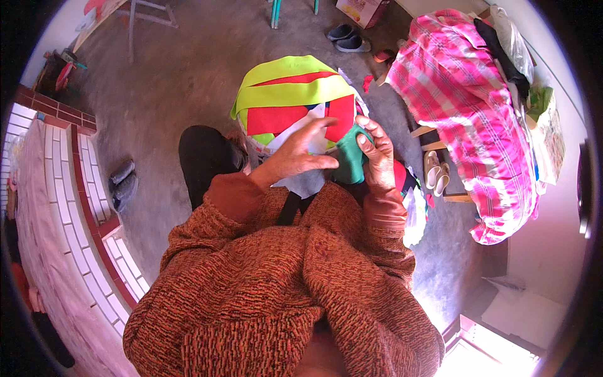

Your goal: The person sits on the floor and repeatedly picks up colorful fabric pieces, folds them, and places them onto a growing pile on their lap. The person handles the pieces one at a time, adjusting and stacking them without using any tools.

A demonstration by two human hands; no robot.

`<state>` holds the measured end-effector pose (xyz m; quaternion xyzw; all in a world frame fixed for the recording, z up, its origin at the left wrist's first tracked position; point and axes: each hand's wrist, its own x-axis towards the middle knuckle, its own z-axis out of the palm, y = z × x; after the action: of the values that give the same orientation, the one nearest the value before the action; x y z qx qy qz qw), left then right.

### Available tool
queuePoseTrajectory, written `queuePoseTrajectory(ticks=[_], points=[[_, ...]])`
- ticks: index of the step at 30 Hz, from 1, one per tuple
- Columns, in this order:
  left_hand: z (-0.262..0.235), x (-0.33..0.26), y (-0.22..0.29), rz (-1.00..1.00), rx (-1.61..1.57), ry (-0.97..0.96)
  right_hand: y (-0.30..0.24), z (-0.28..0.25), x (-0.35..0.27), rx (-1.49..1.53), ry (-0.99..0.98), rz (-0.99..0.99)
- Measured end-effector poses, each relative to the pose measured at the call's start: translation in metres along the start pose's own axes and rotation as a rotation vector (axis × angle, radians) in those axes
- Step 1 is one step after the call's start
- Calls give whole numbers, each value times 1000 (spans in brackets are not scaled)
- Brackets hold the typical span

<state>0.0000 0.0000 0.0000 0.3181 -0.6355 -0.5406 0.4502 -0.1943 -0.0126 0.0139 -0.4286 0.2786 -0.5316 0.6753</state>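
Note:
My right hand point(379, 162) pinches a green piece of cloth point(350, 158) between thumb and fingers, above my lap. To its left, my left hand point(290, 155) hovers open, thumb and fingers apart and nothing between them. Just beyond both hands is a round heap of fabric pieces. Long yellow-green strips point(286, 70) lie across its top, with red cloth point(271, 120) under them. A pale grey-white piece point(306, 182) shows below my left hand. What holds the heap is mostly hidden.
A pink plaid cloth point(458, 100) covers furniture on the right, with light slippers point(435, 173) beside it. More scraps point(414, 213) lie by my right forearm. Dark slippers point(348, 39) and a carton point(364, 9) are at the back. A white-tiled brick structure point(69, 207) runs along the left.

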Motion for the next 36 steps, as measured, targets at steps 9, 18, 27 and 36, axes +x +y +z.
queuePoseTrajectory(ticks=[9, 18, 27, 36], points=[[-6, -8, 17, -348, -314, -319, -65, 67, 14, -198, -136, -116], [-83, -32, 18, -438, -255, -194, -55, 15, 71, -137, 154, -303], [-166, -22, -44, -414, 27, 18, 59, -102, 85, -398, 372, -88], [-162, -43, -61, -455, -162, 247, 73, -115, 78, -376, 407, 15]])
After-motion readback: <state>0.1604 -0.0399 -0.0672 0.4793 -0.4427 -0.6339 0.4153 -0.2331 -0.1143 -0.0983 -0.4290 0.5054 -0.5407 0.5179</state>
